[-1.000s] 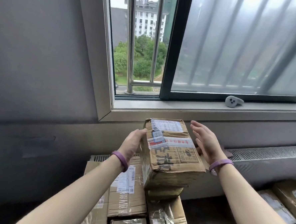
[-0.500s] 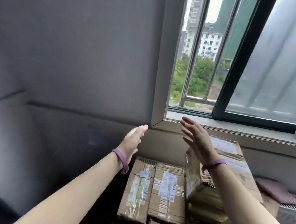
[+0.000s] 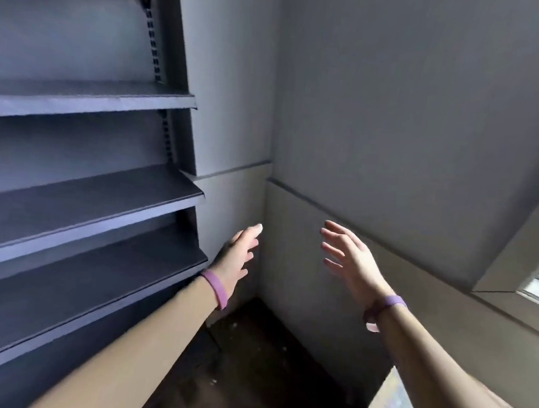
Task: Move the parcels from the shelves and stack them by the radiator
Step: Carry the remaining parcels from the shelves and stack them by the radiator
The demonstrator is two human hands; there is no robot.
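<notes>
Dark grey shelves [image 3: 82, 192] fill the left side, and no parcel shows on the boards in view. My left hand [image 3: 238, 255] is raised in the air just right of the shelf ends, fingers straight, holding nothing. My right hand [image 3: 350, 259] hovers at the same height in front of the grey wall, fingers spread and empty. Both wrists wear purple bands. A corner of one taped parcel [image 3: 398, 404] shows at the bottom right, below my right forearm. The radiator is out of view.
A grey wall corner [image 3: 265, 203] stands straight ahead between the shelves and the window wall. Dark floor [image 3: 252, 360] lies below it. A window frame edge [image 3: 538, 283] shows at the far right.
My view has swung left, from the parcel stack under the window to the shelves. Both hands have come off the top parcel and stay raised and empty.
</notes>
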